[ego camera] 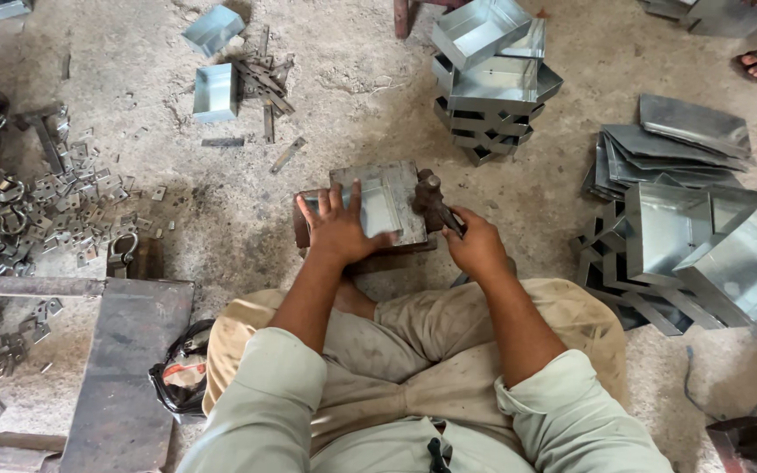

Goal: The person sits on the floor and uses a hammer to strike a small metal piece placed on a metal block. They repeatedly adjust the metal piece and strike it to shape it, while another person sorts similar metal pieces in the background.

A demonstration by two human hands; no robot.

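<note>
A: Hand status?
B: Left hand point(341, 229) lies flat on the metal sheet point(383, 201), centre floor; right hand point(477, 247), grip closed around hammer point(434, 201).
A: Surroundings?
B: Tray stack point(492, 83) at 12 o'clock, folded trays point(703, 250) at 3, brackets point(54, 201) at 9.

At frame centre a metal sheet point(378, 203) lies on a block point(301, 229). Stacked trays point(492, 83) stand above it, loose brackets point(54, 197) lie far left, folded sheets point(685, 219) far right.

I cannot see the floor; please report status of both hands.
Left hand flat on metal sheet. Right hand shut on hammer. Nothing in between.
</note>
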